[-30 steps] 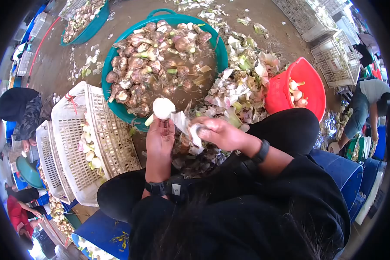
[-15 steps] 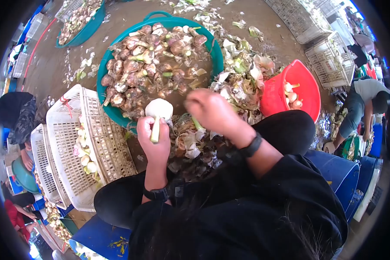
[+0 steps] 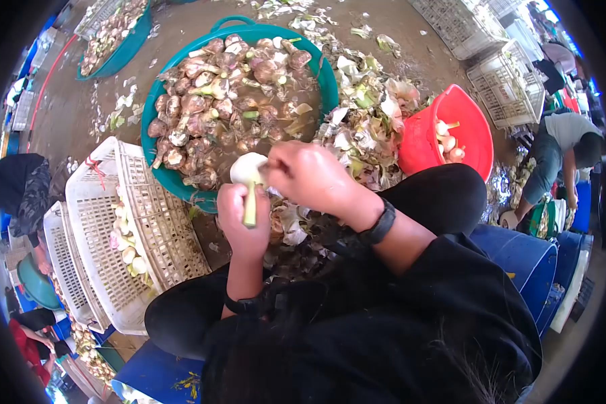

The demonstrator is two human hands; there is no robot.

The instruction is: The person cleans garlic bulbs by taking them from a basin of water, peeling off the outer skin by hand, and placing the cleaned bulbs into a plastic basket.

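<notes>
A white, smooth garlic bulb (image 3: 246, 167) with a short pale-green stem is gripped in my left hand (image 3: 244, 219), its stem pointing down toward me. My right hand (image 3: 311, 176) is at the bulb's right side, fingers curled and pinched together close against it. What those fingers hold, if anything, is hidden. Just beyond both hands stands a green basin (image 3: 328, 87) of murky water, heaped with muddy, unpeeled garlic bulbs (image 3: 194, 104). Loose garlic skins (image 3: 367, 128) lie in a pile right of the basin and below my right hand.
At my left is a white plastic crate (image 3: 91, 215) with peeled bulbs inside. A red bucket (image 3: 477, 131) holding several bulbs stands by my right knee. Another green basin (image 3: 133, 46) is at the far left, with stacked crates (image 3: 508, 87) far right. Other people work at both sides.
My right hand has moved left and down, from apart to against the bulb. My left hand has shifted slightly, still gripping the garlic. The whole view has shifted a little.
</notes>
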